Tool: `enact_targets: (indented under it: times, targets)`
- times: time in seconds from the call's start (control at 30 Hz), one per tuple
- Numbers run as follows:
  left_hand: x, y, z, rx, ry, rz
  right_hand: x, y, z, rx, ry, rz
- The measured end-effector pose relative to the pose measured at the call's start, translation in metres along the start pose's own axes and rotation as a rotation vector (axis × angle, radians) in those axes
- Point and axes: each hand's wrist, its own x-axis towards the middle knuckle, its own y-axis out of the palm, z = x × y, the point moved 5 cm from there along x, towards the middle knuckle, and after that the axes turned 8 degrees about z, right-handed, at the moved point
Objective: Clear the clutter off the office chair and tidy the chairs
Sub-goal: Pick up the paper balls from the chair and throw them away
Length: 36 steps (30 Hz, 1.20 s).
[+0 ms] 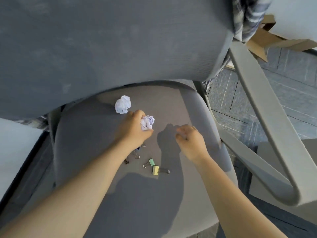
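Observation:
I look down on a grey office chair seat (180, 107). My left hand (132, 129) is closed around a crumpled white paper ball (147, 122) in the middle of the seat. A second crumpled paper ball (122, 104) lies just beyond it, near the backrest. My right hand (190, 140) hovers to the right over the seat, fingers curled, with nothing visible in it. Near my left wrist lie a green binder clip (151, 162), a yellow binder clip (155, 170) and a few darker clips (135, 154), partly hidden under my forearm.
The grey backrest (103, 45) fills the top of the view. A grey armrest (267, 121) loops along the right side. A plaid cloth (248, 16) hangs over the backrest's top right corner. Cardboard (264, 40) lies on the tiled floor behind.

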Motion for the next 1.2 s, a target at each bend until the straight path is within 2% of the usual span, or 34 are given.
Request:
enact_targets:
  times: [0.3, 0.53, 0.63, 0.93, 1.2]
  targets:
    - [-0.019, -0.062, 0.092, -0.071, -0.242, -0.121, 0.043, 0.054, 0.099, -0.155, -0.193, 0.117]
    - [0.003, -0.059, 0.131, -0.097, -0.229, -0.163, 0.082, 0.096, 0.124, -0.448, -0.241, 0.183]
    - [0.007, -0.056, 0.137, -0.116, -0.219, -0.175, 0.092, 0.105, 0.130, -0.489, -0.263, 0.137]
    - [-0.014, -0.076, 0.107, -0.168, -0.164, -0.158, 0.059, 0.070, 0.140, -0.213, -0.255, -0.004]
    - [-0.058, -0.116, 0.038, -0.095, 0.096, -0.081, -0.036, 0.005, 0.156, -0.116, -0.178, -0.156]
